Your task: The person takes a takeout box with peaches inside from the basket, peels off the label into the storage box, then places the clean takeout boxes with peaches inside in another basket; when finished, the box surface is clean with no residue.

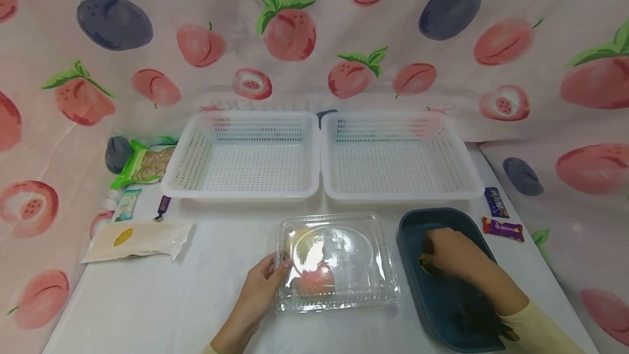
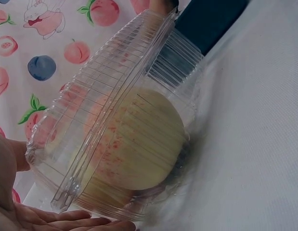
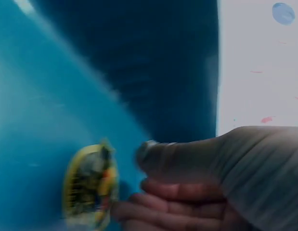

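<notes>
A clear plastic clamshell box lies shut at the front middle of the table, with a yellow-pink peach inside. My left hand grips its left edge, thumb on the lid. In the left wrist view the peach fills the box, and my left hand lies under its near edge. My right hand is down in a dark blue tray, fingers curled on a small yellow packet. In the blurred right wrist view my right hand touches the packet with its fingertips, the thumb close beside it.
Two empty white perforated baskets stand side by side behind the box. At the left lie a green snack bag, a flat pale pouch and a small teal packet. Two purple bars lie right of the tray.
</notes>
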A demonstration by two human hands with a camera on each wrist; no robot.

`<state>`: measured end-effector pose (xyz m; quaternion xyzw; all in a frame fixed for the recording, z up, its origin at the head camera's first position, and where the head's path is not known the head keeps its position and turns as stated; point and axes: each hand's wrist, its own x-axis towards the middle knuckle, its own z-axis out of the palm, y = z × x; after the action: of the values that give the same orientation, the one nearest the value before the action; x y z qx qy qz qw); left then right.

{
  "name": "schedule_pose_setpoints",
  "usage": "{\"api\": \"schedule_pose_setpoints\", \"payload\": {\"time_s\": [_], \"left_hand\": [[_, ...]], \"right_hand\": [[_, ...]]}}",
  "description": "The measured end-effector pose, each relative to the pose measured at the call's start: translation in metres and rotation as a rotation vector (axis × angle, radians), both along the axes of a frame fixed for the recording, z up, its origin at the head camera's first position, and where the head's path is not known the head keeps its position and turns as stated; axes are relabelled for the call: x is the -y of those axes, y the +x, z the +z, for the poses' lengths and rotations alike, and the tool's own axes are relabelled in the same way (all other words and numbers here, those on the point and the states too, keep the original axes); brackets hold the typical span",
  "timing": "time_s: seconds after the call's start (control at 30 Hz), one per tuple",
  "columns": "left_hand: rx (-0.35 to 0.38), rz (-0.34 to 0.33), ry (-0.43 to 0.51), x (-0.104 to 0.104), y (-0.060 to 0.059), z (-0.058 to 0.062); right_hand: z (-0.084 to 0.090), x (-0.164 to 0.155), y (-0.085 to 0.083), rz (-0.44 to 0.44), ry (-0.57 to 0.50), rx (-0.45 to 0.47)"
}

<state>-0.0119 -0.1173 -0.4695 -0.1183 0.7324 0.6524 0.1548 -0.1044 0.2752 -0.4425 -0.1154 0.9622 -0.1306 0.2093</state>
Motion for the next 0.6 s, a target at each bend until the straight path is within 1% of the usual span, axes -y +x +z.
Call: {"api": "schedule_pose_setpoints", "payload": {"time_s": [0.13,0.27,0.37,0.47,0.53,0.6], "left_hand": [[0.000,-0.003,0.006,0.001,0.000,0.000],[-0.010,-0.001,0.017,0.001,0.001,0.000],[-0.018,-0.002,0.019,0.001,0.001,0.000],[-0.018,0.002,0.013,0.001,0.001,0.001],[-0.015,0.006,0.010,0.000,0.001,0.001],[-0.014,0.008,0.011,0.000,0.001,0.001]], "right_hand": [[0.020,0.003,-0.002,0.029,-0.070,-0.126],[0.044,0.006,-0.004,0.005,-0.164,-0.284],[0.058,0.006,-0.009,-0.067,-0.256,-0.439],[0.066,0.002,-0.018,-0.153,-0.360,-0.597],[0.067,-0.002,-0.025,-0.219,-0.414,-0.661],[0.067,-0.007,-0.032,-0.303,-0.452,-0.683]]}}
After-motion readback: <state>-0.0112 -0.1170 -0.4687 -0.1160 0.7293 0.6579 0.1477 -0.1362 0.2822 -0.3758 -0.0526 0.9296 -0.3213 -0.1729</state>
